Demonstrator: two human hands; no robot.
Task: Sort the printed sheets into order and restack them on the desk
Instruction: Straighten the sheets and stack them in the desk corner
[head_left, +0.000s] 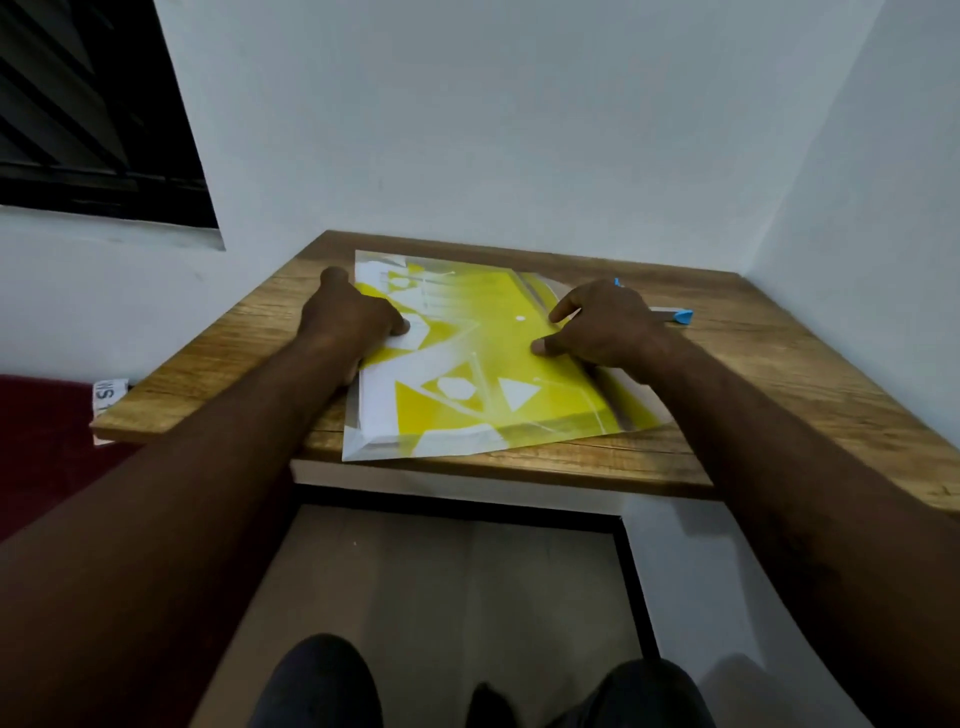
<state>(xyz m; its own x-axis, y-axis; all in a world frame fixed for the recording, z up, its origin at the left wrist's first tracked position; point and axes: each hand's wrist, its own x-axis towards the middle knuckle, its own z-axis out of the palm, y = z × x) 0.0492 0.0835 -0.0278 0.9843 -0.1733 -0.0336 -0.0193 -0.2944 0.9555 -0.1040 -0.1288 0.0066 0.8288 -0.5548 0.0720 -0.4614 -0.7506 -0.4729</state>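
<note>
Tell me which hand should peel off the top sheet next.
Right, probably. The right hand has thumb and forefinger on the top sheet near its right edge, ready to pinch; the left hand rests at the left edge of the stack, likely steadying it.

Room corner. Back wall (493, 130) and right wall (883, 208): plain, pale grey-white, meeting behind the far right end of the wood-grain surface (779, 374). 1 window (88, 114) upper left, dark, with slanted slats. Floor (441, 587) below: beige tiles, 1 black strip (631, 571) bordering them on the right. Dark red upholstery (41, 441) at left, just beside the surface. Light dim and even.
</note>
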